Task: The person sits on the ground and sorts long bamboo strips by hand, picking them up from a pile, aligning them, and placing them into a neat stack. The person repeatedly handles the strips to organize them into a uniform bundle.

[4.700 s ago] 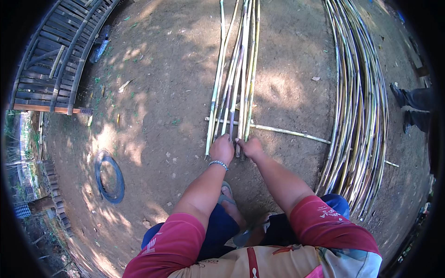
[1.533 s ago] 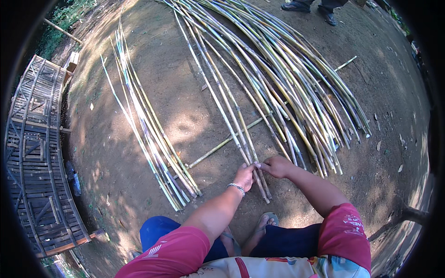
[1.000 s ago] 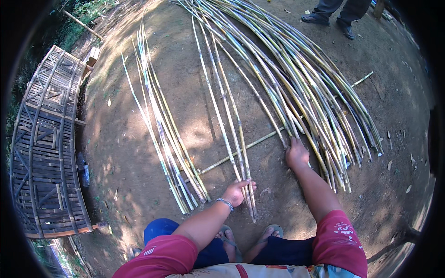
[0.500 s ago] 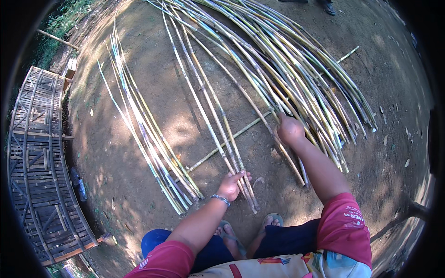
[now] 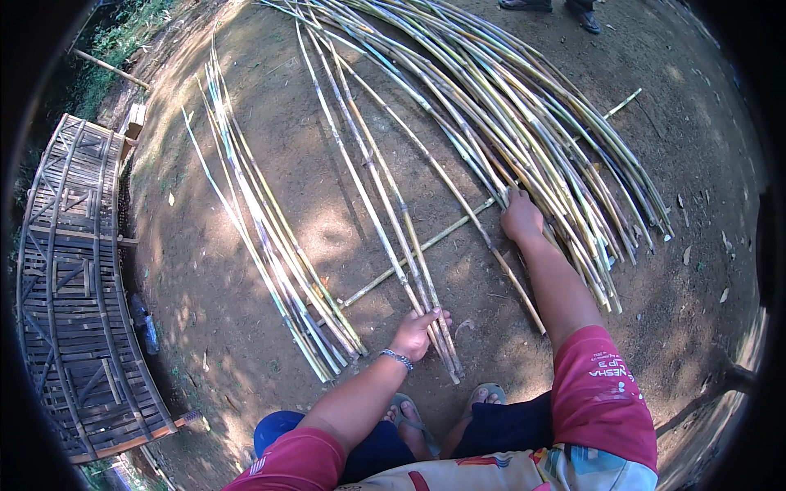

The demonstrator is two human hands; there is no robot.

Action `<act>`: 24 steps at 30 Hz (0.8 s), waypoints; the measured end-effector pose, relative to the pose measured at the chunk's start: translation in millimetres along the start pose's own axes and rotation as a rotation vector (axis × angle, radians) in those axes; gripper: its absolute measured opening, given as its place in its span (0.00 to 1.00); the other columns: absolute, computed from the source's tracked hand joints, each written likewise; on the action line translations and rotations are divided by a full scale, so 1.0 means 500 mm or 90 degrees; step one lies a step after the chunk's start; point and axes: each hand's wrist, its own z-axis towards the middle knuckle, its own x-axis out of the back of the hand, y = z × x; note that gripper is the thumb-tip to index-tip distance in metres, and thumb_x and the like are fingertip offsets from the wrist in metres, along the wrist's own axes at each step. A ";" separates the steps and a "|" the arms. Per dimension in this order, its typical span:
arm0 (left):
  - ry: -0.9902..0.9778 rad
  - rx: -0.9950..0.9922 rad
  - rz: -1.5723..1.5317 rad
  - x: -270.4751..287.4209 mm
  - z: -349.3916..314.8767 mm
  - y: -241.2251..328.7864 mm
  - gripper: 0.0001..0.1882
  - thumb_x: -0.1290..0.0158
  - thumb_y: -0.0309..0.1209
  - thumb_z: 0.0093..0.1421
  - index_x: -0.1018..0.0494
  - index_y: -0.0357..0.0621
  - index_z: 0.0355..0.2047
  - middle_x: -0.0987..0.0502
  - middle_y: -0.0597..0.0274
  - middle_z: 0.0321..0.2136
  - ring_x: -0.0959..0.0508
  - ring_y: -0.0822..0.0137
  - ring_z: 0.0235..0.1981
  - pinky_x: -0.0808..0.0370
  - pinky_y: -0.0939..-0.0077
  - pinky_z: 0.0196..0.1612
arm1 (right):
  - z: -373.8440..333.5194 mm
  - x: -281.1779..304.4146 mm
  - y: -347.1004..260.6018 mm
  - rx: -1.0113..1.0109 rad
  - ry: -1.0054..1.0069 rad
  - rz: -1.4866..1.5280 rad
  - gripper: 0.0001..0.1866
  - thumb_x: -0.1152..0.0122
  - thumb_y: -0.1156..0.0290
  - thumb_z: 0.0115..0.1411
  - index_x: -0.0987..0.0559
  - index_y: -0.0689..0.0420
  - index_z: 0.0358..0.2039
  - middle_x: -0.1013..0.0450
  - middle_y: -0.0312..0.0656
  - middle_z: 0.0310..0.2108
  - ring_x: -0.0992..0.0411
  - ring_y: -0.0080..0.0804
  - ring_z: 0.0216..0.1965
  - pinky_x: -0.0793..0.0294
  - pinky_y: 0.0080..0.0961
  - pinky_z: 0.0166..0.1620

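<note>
Several thin bamboo poles (image 5: 368,159) run away from me, and my left hand (image 5: 416,334) is closed round them close to their near ends. Further right, my right hand (image 5: 522,217) reaches to the left edge of a large spread of bamboo poles (image 5: 524,123). Its fingers are bent down over a pole there, and their tips are partly hidden. Between my hands a single bamboo pole (image 5: 488,238) lies on the ground. A smaller group of bamboo poles (image 5: 260,217) lies apart on the left.
Beneath the poles a crosswise bamboo pole (image 5: 442,235) rests on the dirt ground (image 5: 205,286). A slatted bamboo structure (image 5: 90,286) stands at the left, with a plastic bottle (image 5: 150,335) beside it. Another person's shoes (image 5: 586,20) show at the far edge.
My right hand has shifted slightly right, its fingers now bent down onto the pile. A pole end that lay beside the single pole no longer shows there. My left hand keeps its hold.
</note>
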 end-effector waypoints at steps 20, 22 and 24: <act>0.044 0.001 0.026 0.012 0.008 -0.011 0.13 0.45 0.27 0.64 0.30 0.33 0.45 0.22 0.50 0.40 0.20 0.55 0.43 0.22 0.60 0.48 | -0.006 0.038 0.042 0.062 -0.050 -0.005 0.22 0.37 0.63 0.56 0.25 0.58 0.49 0.26 0.53 0.48 0.27 0.47 0.49 0.29 0.41 0.54; 0.043 -0.005 0.035 0.015 0.006 -0.004 0.13 0.45 0.27 0.64 0.30 0.33 0.45 0.22 0.50 0.39 0.20 0.55 0.43 0.22 0.60 0.48 | -0.043 0.041 0.018 0.154 0.129 -0.085 0.22 0.38 0.62 0.58 0.27 0.58 0.50 0.29 0.50 0.50 0.29 0.46 0.53 0.29 0.40 0.55; 0.063 0.005 0.045 0.016 0.001 -0.003 0.13 0.46 0.27 0.64 0.30 0.32 0.45 0.22 0.50 0.38 0.20 0.56 0.41 0.22 0.61 0.47 | -0.072 0.019 -0.023 0.180 0.026 -0.055 0.21 0.39 0.61 0.59 0.27 0.58 0.49 0.29 0.50 0.49 0.30 0.46 0.53 0.29 0.39 0.55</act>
